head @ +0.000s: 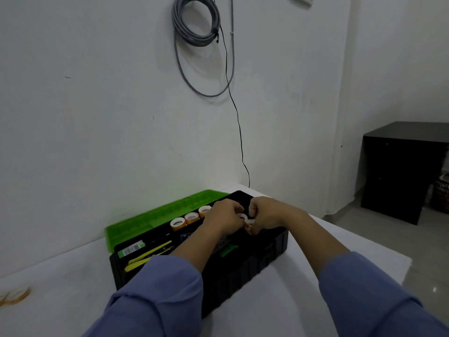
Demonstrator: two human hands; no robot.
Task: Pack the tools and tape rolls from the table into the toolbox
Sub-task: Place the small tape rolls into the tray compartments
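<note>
A black toolbox (245, 271) with an open green lid (155, 218) stands on the white table (279, 310). Three orange tape rolls (192, 218) stand in a row along its back edge. Yellow-handled tools (145, 257) lie in its left part. Over the box's right part, my left hand (224, 216) and my right hand (266, 216) meet with curled fingers. My left hand holds a tape roll (242, 217); my right hand grips another tape roll (249, 224) just beside it. Two more tape rolls (15, 295) lie on the table at the far left.
The table's right edge drops to a tiled floor (388, 234). A black cabinet (401, 171) stands at the right. A grey cable coil (196, 23) and a thin black wire (240, 142) hang on the wall behind the box.
</note>
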